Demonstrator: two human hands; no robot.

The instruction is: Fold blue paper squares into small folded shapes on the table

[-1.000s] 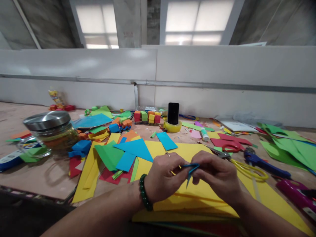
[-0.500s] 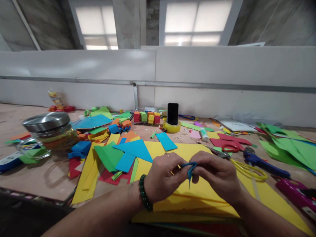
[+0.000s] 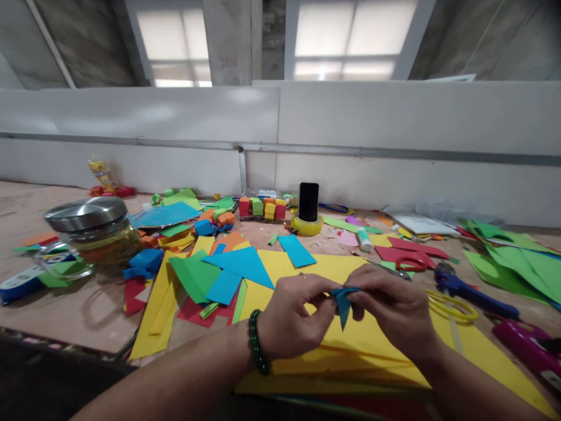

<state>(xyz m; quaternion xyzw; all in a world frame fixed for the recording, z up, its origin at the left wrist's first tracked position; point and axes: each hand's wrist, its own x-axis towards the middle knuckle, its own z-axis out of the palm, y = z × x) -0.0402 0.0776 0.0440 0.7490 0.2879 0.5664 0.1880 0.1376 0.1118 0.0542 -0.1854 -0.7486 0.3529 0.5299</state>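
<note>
Paper, blue and folded, was pinched between the closed fingertips of the left hand and right hand, over the yellow sheet, while from where I stood the yellow packet at back left carried print too blurred to read.

Pinkish tabletop, lidded glass jar, yellow paper, tape roll, green sheets
</note>
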